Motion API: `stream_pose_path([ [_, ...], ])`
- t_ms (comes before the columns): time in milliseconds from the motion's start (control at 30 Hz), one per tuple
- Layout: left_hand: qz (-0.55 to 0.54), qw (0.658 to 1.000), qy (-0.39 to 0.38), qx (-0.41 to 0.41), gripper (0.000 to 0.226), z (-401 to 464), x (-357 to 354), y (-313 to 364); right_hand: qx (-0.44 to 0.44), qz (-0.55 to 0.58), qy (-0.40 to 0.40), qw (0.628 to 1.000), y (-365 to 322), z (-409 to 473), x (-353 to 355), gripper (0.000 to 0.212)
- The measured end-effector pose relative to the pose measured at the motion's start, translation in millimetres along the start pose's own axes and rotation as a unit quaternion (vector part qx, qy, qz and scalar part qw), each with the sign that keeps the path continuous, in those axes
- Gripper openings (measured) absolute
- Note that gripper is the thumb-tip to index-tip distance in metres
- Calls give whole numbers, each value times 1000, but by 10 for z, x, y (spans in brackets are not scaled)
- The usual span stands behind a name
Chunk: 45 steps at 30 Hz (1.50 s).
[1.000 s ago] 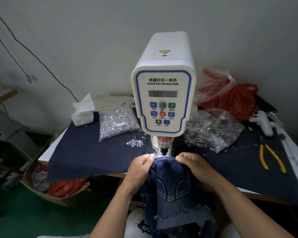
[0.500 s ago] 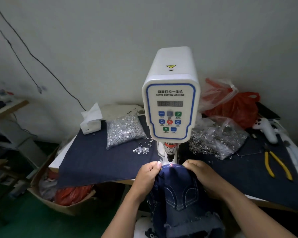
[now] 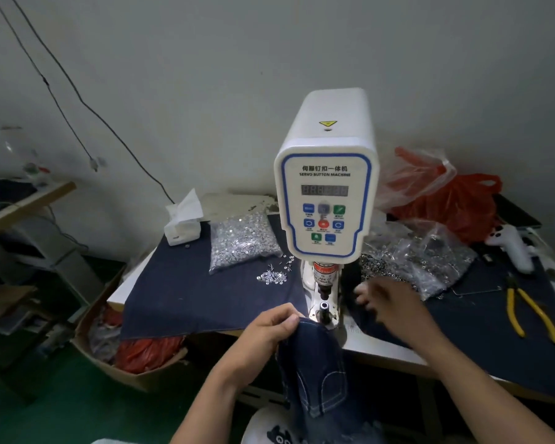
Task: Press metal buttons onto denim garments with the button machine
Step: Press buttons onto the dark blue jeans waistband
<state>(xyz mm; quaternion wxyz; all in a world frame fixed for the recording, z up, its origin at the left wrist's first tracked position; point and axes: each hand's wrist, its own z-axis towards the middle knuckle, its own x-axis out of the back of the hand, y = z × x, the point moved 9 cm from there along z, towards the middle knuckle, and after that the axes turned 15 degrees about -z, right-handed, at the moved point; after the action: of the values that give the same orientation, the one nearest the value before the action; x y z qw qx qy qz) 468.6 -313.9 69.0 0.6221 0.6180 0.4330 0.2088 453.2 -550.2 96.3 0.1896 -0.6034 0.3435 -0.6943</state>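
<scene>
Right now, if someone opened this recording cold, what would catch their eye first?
The white servo button machine with its blue-trimmed control panel stands tall at the table's centre. Just below it, the left hand pinches the dark denim garment beside the press post, while the blurred right hand reaches towards the clear bag of metal rings on the right. A red plastic bag glows behind, and yellow-handled pliers lie at the far right.

glossy white plastic button machine (image 3: pixel 326 174), matt dark denim garment (image 3: pixel 314 366), shiny metal buttons (image 3: pixel 242 245)
</scene>
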Motion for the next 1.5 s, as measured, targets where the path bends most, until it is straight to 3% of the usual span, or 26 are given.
stream_pose_path([
  [67,-117,992,36,10,19,-43,84,21,-33,-192,126,973,234,188,335,26],
  [133,-215,972,89,-18,15,-45,243,132,-64,-321,112,938,453,340,368,29],
  [200,-241,950,188,-64,27,-5,560,306,-85,-366,90,922,583,422,317,23],
  [233,-200,944,249,-83,35,16,748,406,-87,-373,91,919,589,439,303,20],
  [300,-13,933,350,-85,34,83,1051,606,-86,-375,100,918,560,461,293,19],
  [367,171,911,371,-47,24,254,1155,639,-87,-392,97,911,549,479,300,23],
  [467,340,875,343,12,12,554,1142,488,-73,-418,107,899,502,464,307,25],
  [600,416,830,368,49,3,751,1176,348,-70,-403,115,905,522,460,333,21],
  [667,418,821,386,50,12,771,1216,289,-78,-403,105,906,548,469,336,20],
  [767,402,820,405,45,29,767,1270,249,-92,-394,106,908,563,470,343,22],
  [900,378,825,419,34,5,735,1286,255,-67,-348,141,924,560,456,344,18],
  [1033,373,823,427,31,12,705,1287,275,-73,-268,160,947,597,429,356,22],
  [1167,370,822,432,28,14,710,1310,263,-77,-177,176,965,613,423,360,10],
  [1333,384,824,417,29,3,714,1278,256,-117,-129,138,975,730,454,282,13],
  [1500,375,826,420,24,13,707,1268,254,-174,-46,118,977,895,448,231,16],
])
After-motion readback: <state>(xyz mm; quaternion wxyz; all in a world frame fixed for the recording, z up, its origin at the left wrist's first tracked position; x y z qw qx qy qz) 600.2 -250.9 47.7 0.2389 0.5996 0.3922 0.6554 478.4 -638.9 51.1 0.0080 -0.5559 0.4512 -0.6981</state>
